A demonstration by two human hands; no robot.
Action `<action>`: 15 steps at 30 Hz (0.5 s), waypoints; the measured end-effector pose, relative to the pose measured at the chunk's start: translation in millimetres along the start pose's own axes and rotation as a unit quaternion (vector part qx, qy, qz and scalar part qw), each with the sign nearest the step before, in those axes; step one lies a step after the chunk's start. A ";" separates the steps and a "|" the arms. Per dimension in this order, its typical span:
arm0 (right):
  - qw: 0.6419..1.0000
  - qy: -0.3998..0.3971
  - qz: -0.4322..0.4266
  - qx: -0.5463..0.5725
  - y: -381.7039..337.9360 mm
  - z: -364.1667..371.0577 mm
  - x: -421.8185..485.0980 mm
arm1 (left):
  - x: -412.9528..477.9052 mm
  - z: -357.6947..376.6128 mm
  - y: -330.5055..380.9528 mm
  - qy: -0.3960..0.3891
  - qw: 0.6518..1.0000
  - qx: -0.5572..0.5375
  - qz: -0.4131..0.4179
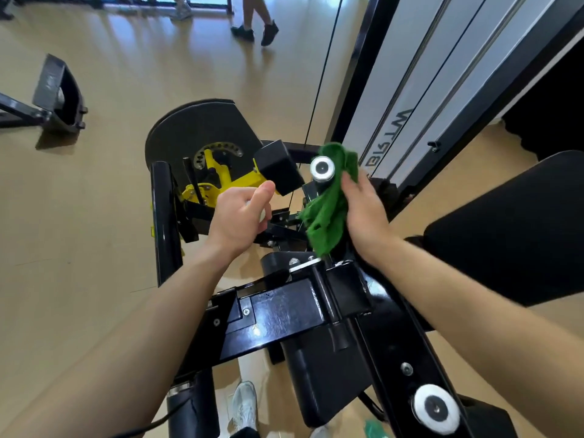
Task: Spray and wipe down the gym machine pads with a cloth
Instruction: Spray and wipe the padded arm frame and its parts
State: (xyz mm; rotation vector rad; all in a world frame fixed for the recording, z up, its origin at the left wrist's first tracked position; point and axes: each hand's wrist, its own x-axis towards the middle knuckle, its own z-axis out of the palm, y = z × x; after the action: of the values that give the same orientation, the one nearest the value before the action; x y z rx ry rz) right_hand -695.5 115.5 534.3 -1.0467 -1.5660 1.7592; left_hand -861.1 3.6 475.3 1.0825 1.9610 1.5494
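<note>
It is a gym. A black steel weight machine with a yellow pivot plate fills the centre; a white-panelled weight tower stands upper right.

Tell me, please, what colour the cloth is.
Green; the cloth shows best in the head view.

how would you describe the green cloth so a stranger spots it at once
Start at the white weight-stack tower on the right; just left of its base sits a round silver cap. The green cloth hangs beside that cap, gripped by the right hand, fuzzy and bright against the black metal around it.
</note>
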 end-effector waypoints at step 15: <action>0.951 0.054 0.253 0.167 -51.0 31.2 -1.9 | 0.6 -5.8 -6.1 0.027 0.999 -0.038 -0.017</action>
State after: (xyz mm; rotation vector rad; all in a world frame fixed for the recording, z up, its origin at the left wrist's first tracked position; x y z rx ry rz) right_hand -725.2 105.2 585.2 -1.4233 -0.9310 2.1595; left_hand -867.6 -0.1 471.4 0.9814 1.9280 1.6373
